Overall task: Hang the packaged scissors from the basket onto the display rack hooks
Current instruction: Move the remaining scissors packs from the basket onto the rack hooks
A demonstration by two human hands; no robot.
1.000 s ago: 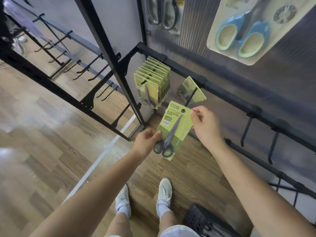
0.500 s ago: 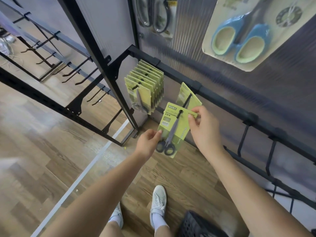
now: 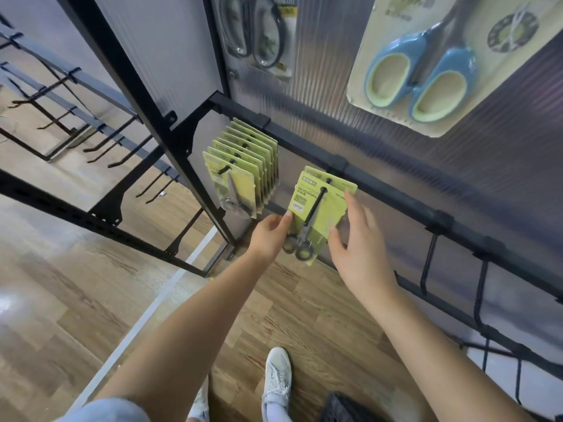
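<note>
Pack: a green card [image 3: 320, 214] with black-handled scissors sealed on its front, threaded on a black hook [image 3: 315, 205] that juts from the rail; the hook passes through the hole near the card's top and lies down its face. The print reads "SCISSORS" and "GRIP".
Pack behind: a second green card [image 3: 341, 181] on the same hook, just behind the first, only its top edge showing.
Left hand [image 3: 268, 236]: thumb and fingers pinch the front pack's lower left edge, beside the scissor handles.
Right hand [image 3: 359, 248]: fingers spread; the fingertips touch the pack's right edge, thumb near its lower right corner. Not closed on it.
Full hook: to the left, a tight row of the same green packs [image 3: 243, 178] hangs from another hook, well filled.
Rail [image 3: 396, 202]: a black bar running across the ribbed back panel; to the right, bare hooks [image 3: 428, 263] hang from it.
Above: blue-handled scissors [image 3: 426, 68] on a pale card, and black-handled ones [image 3: 256, 28] further left.
Basket [image 3: 344, 409]: dark, on the wooden floor at bottom right, mostly cut off by the frame edge.
Feet: a white shoe [image 3: 275, 379] stands on the floor under the arms.
</note>
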